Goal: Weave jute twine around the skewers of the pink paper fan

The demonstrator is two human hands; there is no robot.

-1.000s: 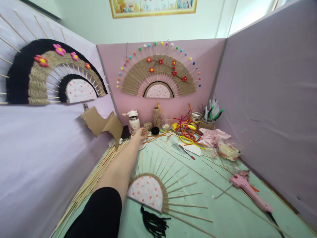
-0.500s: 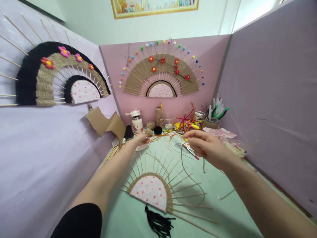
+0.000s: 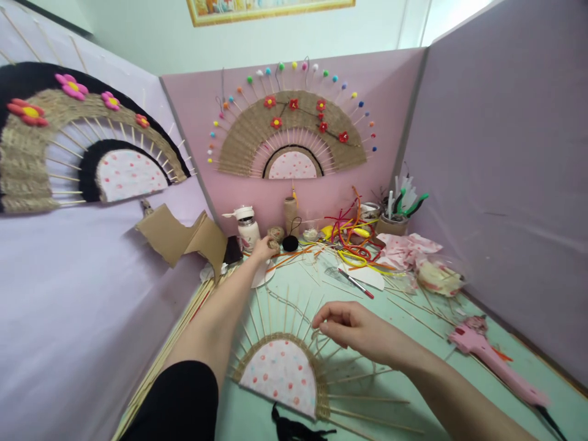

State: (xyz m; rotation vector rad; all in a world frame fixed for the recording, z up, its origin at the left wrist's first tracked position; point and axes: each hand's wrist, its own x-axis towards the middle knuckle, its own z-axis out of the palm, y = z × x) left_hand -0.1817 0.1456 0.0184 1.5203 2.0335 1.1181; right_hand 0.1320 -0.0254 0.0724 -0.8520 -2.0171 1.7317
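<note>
On the worktop (image 3: 257, 422): half-round dotted panel (image 3: 278, 376) with a woven twine rim, bare sticks (image 3: 367, 399) fanned out from it; lies near the front, black tassel (image 3: 298, 430) just beside its straight edge.
Twine: loose strand (image 3: 285, 301) crosses over the upper sticks; loop near the right hand, partly blurred.
Handling: best judged as light, even pull, ball end kept free to turn, slack lifted clear of stick tips so nothing snags or shifts the panel.
Risk: likely tangling where the strand lies across sticks; a hard tug could bend or loosen one.
Left hand (image 3: 263, 250): reached far out, fingers curled at the twine ball (image 3: 273, 245), touching it; full grip or light touch, cannot tell.
Right hand (image 3: 358, 326): above the right-hand sticks, fingers bent, thumb and index nearly closed, apparently pinching the strand.
Nearby: white bottle (image 3: 248, 234) just beside left hand; pink glue gun (image 3: 496, 369) far right.
</note>
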